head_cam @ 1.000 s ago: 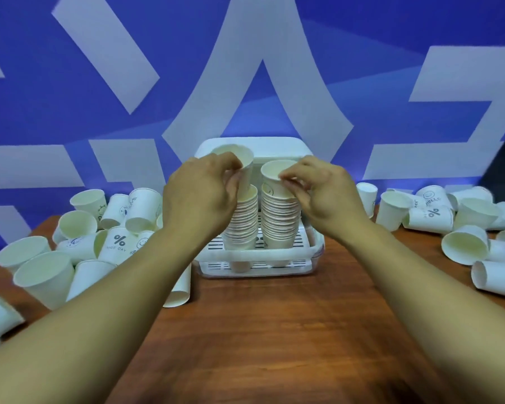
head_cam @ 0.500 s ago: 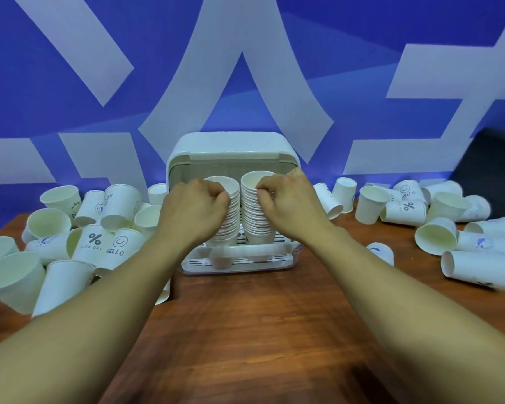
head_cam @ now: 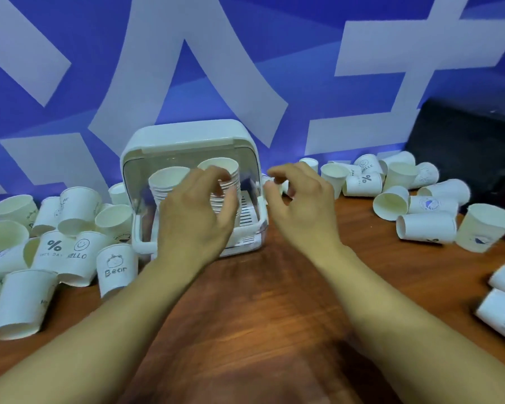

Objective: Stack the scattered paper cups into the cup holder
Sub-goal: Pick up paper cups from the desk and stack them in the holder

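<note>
Left cups (head_cam: 56,228): heaped on the desk (head_cam: 260,316).
Cup holder (head_cam: 187,135): mid-desk, two stacks (head_cam: 169,177) inside.
Left grip (head_cam: 196,217): fingers loosely curved before the right-hand stack, contact unclear.
Right grip (head_cam: 301,205): half-open, empty, just right of the holder.
Right cups (head_cam: 426,228): scattered, mostly lying down.

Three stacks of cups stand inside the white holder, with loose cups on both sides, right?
Not three: the head view shows two stacks, a left stack and a right stack, inside the white holder, with loose cups on both sides.
</note>
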